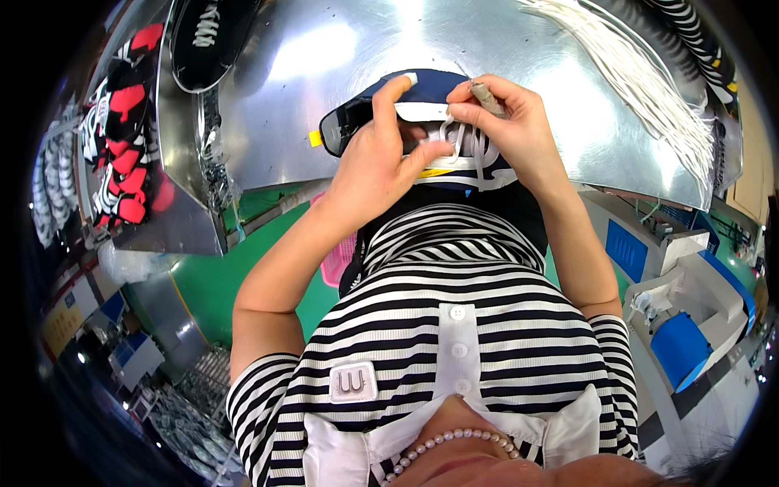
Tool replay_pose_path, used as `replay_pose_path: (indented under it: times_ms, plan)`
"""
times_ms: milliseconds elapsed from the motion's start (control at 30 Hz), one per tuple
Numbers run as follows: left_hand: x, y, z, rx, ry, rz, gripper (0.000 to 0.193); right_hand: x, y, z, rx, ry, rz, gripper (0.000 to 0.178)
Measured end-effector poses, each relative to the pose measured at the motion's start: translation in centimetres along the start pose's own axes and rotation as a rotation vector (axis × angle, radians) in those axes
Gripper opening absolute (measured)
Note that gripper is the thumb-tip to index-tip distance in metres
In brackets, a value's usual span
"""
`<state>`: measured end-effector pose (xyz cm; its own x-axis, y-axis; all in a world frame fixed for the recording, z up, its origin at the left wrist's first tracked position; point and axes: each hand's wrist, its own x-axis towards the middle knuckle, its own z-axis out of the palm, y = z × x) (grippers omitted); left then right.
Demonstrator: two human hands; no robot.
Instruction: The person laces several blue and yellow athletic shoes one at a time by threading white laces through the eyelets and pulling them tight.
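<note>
A navy and white shoe upper [445,84] with a yellow stripe lies at the near edge of the metal table, close to my body. My left hand [375,158] is closed around it, index finger bent over the navy side and thumb by the lacing. White lace [460,140] runs in loops through the opening. Between the fingers of my right hand [523,122] is a tool with a wrapped, greyish handle [488,100]; a thin metal tip seems to stick out beyond the fingers. My right thumb and index finger are close to the lace, and whether they touch it is unclear.
Loose white laces [629,85] lie in a long bundle on the table's right. A black laced shoe [209,40] sits at far left, beside a pile of red, black and white pieces [126,138]. A pink basket [337,258] is below the table; a blue and white machine [690,325] stands right.
</note>
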<state>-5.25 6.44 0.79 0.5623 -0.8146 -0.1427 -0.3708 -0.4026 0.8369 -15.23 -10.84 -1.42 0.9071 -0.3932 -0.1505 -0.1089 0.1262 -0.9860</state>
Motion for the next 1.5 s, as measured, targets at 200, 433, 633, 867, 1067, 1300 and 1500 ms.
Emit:
replay_pose_path:
  times_ms: [200,433,633,867,1067,1300,1500]
  plan:
    - [0.7,-0.5,1.6,0.274,0.306,0.063,0.039,0.6,0.1,1.1,-0.088,0.019,-0.053,0.012]
    - [0.5,-0.4,2.5,0.163,0.406,0.062,0.032,-2.9,-1.6,0.1,-0.362,0.054,-0.038,0.017]
    - [0.3,-0.2,2.5,0.169,0.414,0.036,0.031,-3.1,-1.2,-0.1,-0.598,0.014,-0.156,0.014]
    - [0.0,0.6,3.0,0.271,0.291,0.291,0.031,-1.1,-1.1,1.8,-1.004,0.028,-0.342,0.011]
    - [1.2,-1.7,2.8,-0.167,0.344,0.044,0.035,-1.9,-2.8,-0.3,-0.978,0.017,-0.230,0.013]
    - [3.1,0.1,1.9,-0.380,0.271,-0.067,0.025,-2.9,0.0,-2.5,-0.798,0.260,-0.154,0.022]
    - [0.8,1.7,0.6,-0.184,0.190,0.102,0.053,-3.7,0.4,-3.0,-0.479,0.320,-0.040,0.021]
